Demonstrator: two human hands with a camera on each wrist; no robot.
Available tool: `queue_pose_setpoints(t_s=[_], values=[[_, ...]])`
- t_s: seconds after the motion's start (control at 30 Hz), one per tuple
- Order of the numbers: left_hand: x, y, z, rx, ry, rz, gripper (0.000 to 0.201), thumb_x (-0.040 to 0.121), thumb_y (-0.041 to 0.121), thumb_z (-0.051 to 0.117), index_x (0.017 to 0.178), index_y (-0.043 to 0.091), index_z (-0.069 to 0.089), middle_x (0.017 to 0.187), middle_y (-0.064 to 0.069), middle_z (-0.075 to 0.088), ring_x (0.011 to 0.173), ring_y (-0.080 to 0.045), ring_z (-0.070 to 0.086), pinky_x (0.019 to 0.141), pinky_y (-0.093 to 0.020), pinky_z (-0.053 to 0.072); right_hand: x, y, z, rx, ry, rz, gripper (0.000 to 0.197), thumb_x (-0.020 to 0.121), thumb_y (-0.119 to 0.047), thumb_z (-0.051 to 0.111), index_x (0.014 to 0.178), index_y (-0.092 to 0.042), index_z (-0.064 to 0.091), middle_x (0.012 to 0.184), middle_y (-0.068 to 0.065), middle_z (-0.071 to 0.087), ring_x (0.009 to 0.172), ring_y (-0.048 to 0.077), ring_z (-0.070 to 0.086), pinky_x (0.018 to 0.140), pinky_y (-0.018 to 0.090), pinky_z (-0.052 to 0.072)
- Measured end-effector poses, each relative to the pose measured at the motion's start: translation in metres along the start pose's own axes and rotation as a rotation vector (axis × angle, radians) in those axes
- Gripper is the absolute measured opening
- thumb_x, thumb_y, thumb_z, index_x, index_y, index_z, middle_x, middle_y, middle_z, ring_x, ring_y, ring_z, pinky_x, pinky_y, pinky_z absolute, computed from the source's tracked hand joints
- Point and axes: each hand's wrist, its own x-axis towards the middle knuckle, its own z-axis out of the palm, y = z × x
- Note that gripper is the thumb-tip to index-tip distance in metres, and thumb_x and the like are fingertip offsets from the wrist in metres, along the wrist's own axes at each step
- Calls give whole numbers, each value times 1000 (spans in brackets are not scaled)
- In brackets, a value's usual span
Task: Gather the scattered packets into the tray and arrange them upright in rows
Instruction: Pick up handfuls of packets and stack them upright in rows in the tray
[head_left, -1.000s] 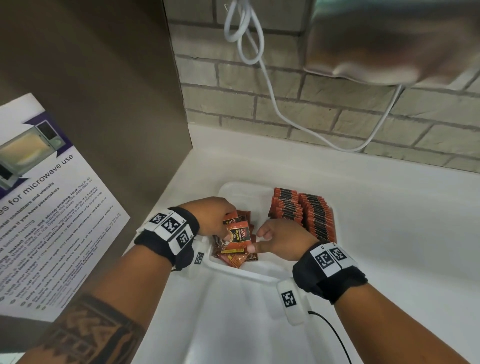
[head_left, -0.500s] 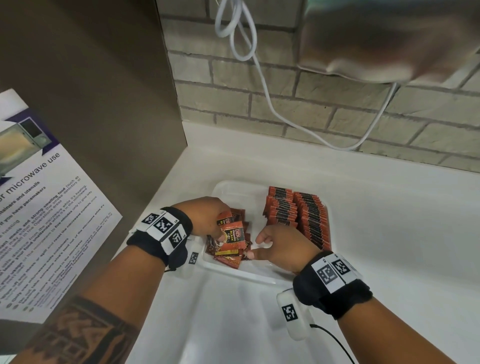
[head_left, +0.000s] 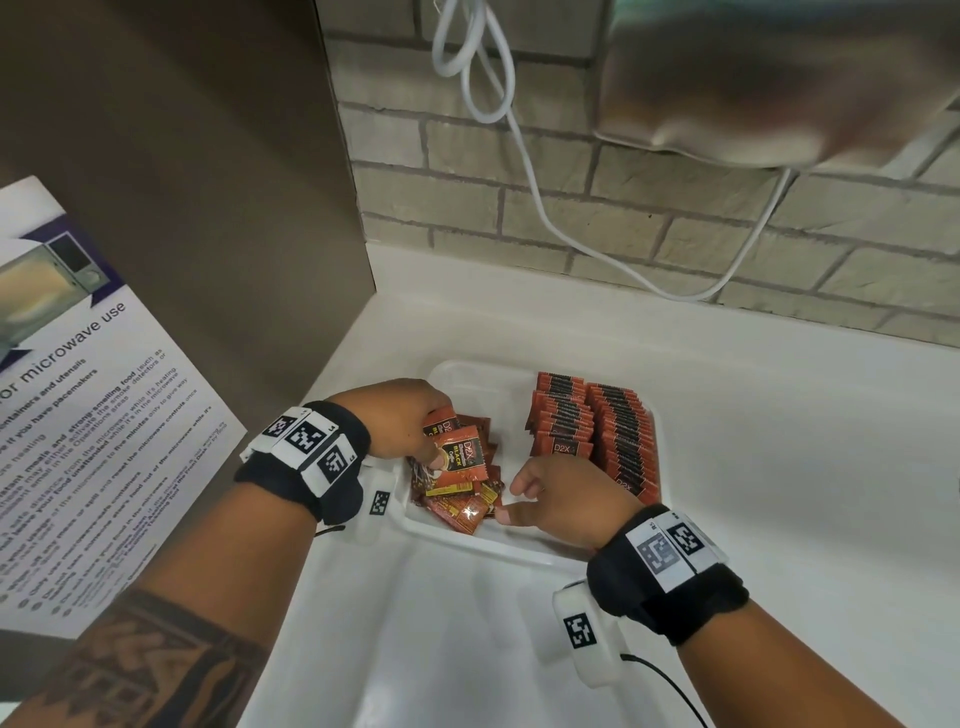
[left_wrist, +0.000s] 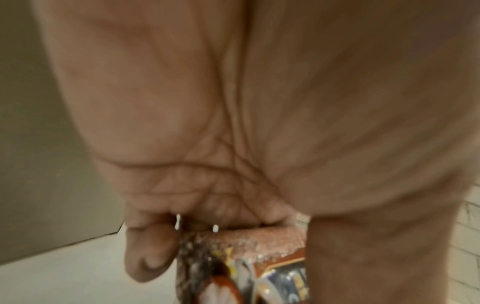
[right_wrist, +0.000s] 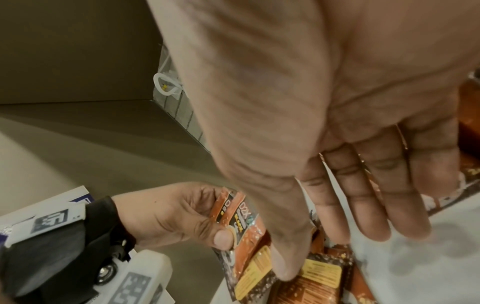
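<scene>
Packets: we see a loose heap of orange-red packets (head_left: 457, 493) lying flat and overlapping in the near left part of the tray (head_left: 467, 371), and two upright rows (head_left: 597, 431) packed side by side along its right half.
Tray: we find it white and shallow, sitting on the white table (head_left: 779, 415) near the left corner.
Table and room: our table is glossy white and meets a pale brick wall (head_left: 649, 228); a brown panel (head_left: 182, 182) closes off the left side, and a white cable (head_left: 524, 156) loops down the bricks.
Left hand: our left hand (head_left: 400, 418) reaches in from the left over the heap, thumb and curled fingers pinching a small bunch of held packets (head_left: 460, 452) that stand face-up towards us; the left wrist view shows the same pinch from behind the palm.
Right hand: our right hand (head_left: 566, 496) hovers over the near middle of the tray, fingers straight and relaxed, holding nothing; in the right wrist view its thumb tip (right_wrist: 285, 269) is at a yellow label in the heap.
Writing: we read "D2X" and "BLACK" on the front held packet, and "D2X" on the nearest upright one.
Poster: a printed sheet (head_left: 104, 415) on the left reads "microwave use".
Wristbands: both wrists wear black bands (head_left: 306, 462) with square coded markers.
</scene>
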Motion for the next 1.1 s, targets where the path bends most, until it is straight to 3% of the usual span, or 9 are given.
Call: queue_pose_setpoints(t_s=[0.23,0.43,0.67,0.73,0.8,0.87,0.97,1.03,1.1], values=[[1,-1,7,-35,-25,-31,37,83,34,82,113,20,64,104,4,71,94,-17,67,90,-41,56,-7,7,-4,2,-21,14,44,87,-51,70,119,-22,64,114,-6,64,104,12,59,90,25,47],[6,9,20,50,-11,-77,47,84,30,81,123,15,60,116,-2,67,102,-21,64,93,-41,55,-14,18,-9,15,-36,24,40,84,-44,75,117,-24,64,113,-8,65,103,9,60,94,27,49],[14,26,28,193,79,-132,78,81,28,79,148,17,39,136,-7,52,125,-29,49,101,-41,46,-15,29,-18,1,-29,-5,45,76,-31,85,116,-25,65,107,-11,65,98,5,60,93,25,50],[10,38,28,300,164,-115,65,85,30,72,142,17,45,137,-7,48,128,-31,42,104,-44,41,-15,32,-21,-4,-23,-19,44,75,-26,85,116,-25,66,106,-11,65,97,4,60,94,26,51],[7,55,32,244,241,-8,33,89,20,62,122,14,61,121,-7,58,117,-28,53,98,-41,48,-16,36,-23,12,-22,-19,40,77,-20,83,114,-23,67,106,-9,66,98,6,62,95,28,52],[5,75,41,90,123,86,19,91,11,55,102,14,70,103,-3,68,100,-23,64,88,-37,55,-16,39,-25,29,-27,-26,38,79,-13,81,114,-20,69,106,-7,68,100,8,63,95,28,53],[11,100,57,-120,-177,98,17,92,14,61,103,17,74,96,2,74,95,-23,70,88,-35,58,-16,42,-26,-1,-31,-48,33,80,-4,74,110,-18,70,103,-6,70,98,9,66,94,27,53],[22,108,67,-68,-214,101,15,92,12,60,100,7,71,99,-8,72,94,-28,68,84,-37,56,-15,44,-26,-13,-31,-46,31,81,0,67,108,-17,70,101,-4,72,97,11,67,94,29,54],[32,116,74,-7,-221,94,10,94,10,57,90,3,63,102,-19,69,85,-28,60,70,-33,49,-15,44,-26,-38,-31,-51,30,82,1,64,105,-16,71,100,-3,72,96,14,68,94,33,54]])
